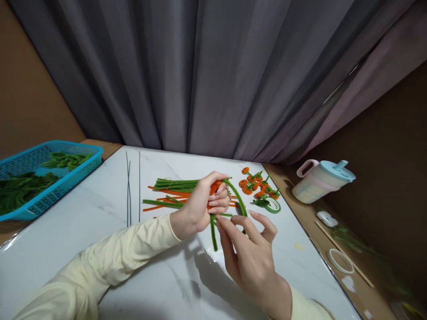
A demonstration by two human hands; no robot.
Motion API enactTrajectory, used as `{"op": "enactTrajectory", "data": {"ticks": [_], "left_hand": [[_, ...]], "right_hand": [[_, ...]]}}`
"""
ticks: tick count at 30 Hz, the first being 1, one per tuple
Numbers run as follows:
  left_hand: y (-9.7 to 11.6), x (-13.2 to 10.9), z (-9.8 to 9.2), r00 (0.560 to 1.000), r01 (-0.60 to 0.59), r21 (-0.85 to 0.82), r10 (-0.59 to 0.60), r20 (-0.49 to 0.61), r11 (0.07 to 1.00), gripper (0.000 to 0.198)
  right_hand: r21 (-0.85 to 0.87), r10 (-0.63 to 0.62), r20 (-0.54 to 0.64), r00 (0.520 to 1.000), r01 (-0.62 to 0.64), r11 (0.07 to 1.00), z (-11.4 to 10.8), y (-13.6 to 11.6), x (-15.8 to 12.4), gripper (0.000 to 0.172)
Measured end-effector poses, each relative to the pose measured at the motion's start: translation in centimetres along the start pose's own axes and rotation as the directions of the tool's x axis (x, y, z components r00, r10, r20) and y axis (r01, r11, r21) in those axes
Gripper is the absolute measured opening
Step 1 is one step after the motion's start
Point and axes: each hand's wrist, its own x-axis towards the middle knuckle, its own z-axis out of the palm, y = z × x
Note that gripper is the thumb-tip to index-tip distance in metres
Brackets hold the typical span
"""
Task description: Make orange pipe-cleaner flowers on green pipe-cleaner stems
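While your left hand (pixel 202 206) is closed around the orange fuzzy piece (pixel 214 187), your materials lie on both sides of this grip. Well to its left is the blue basket (pixel 100 153) with green leaves (pixel 66 161); nearer lie three thin wires (pixel 139 186). Just left of the fist, and behind it, the green strips (pixel 178 184) and the orange strips (pixel 151 208) lie loose, so I judge that much material is left. From the top of the grip a long green strip (pixel 239 195) bends to the right, and shorter ends hang below; this piece seems unfinished. Your right hand (pixel 251 249) is just below, with thumb and forefinger close together at these ends and the other fingers spread; I cannot tell whether they pinch anything. Beyond it, to the right of the grip, the small orange pieces (pixel 260 183) with green tops look done, near the tape roll (pixel 274 205).

For moving, the white tabletop (pixel 300 266) is bare between basket and left sleeve (pixel 100 266). Behind the grip, the curtain (pixel 220 80) limits the far edge. Right of your right hand there is open room, with one yellow scrap (pixel 299 246); past the right edge stands the cup (pixel 310 184).
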Motion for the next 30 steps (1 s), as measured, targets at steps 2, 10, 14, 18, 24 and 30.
{"op": "enactTrajectory", "data": {"ticks": [2, 10, 14, 18, 24, 30], "left_hand": [[-0.1, 0.1, -0.1, 1.000, 0.020, -0.059, -0.020, -0.009, 0.998, 0.042], [-0.8, 0.2, 0.0, 0.999, 0.032, -0.179, -0.037, -0.024, 0.983, 0.041], [-1.0, 0.2, 0.0, 0.999, 0.015, -0.176, -0.022, -0.035, 0.984, 0.041], [-0.4, 0.4, -0.2, 0.999, -0.030, -0.166, 0.025, -0.032, 0.986, 0.039], [0.7, 0.1, 0.0, 0.992, -0.122, -0.117, 0.120, -0.027, 0.986, 0.039], [0.0, -0.1, 0.2, 0.995, -0.101, -0.096, 0.097, -0.039, 0.990, 0.039]], "right_hand": [[-0.067, -0.048, -0.020, 0.999, 0.047, 0.997, 0.3, 0.1, -0.5, 0.024], [-0.213, -0.199, -0.060, 0.978, 0.182, 0.960, 1.5, 0.9, -1.7, 0.018], [-0.221, -0.198, -0.053, 0.979, 0.182, 0.958, 1.6, 1.0, -1.6, 0.018], [-0.282, -0.149, -0.073, 0.986, 0.123, 0.952, 0.8, 1.3, -0.3, 0.013], [-0.295, -0.176, 0.042, 0.984, 0.180, 0.938, -1.0, 1.9, 0.9, 0.009], [-0.256, -0.230, 0.010, 0.973, 0.225, 0.940, -0.2, 1.4, -0.2, 0.019]]}}
